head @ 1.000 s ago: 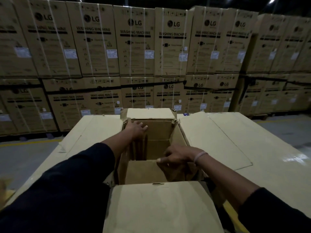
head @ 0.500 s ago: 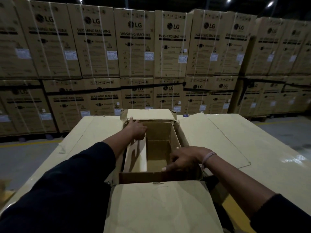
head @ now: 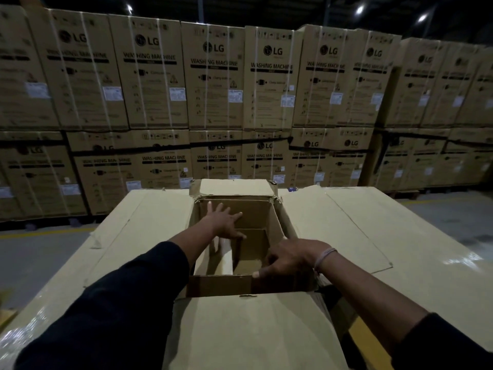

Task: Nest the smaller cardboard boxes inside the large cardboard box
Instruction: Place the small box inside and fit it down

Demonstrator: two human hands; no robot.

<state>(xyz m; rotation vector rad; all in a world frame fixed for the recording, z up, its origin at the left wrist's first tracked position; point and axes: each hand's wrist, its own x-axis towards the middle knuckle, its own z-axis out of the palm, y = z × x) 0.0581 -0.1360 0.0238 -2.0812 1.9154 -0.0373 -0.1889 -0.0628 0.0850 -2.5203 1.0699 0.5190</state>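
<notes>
1. Now your left hand [head: 223, 222] lies open, fingers spread, on the far inner wall of the large cardboard box [head: 218, 285].
2. Your right hand [head: 286, 259] grips the smaller cardboard box [head: 250, 249], nested inside.

Left hand [head: 223, 219] now flat, splayed

Matt brown cardboard box [head: 221, 285]; glossy film-wrapped surface [head: 453, 252].

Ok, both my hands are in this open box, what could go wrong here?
The smaller brown cardboard box sits tight inside the large brown cardboard box, so the right hand gripping its near rim could get pinched. The left hand presses flat on the far inner wall, which might buckle.
</notes>
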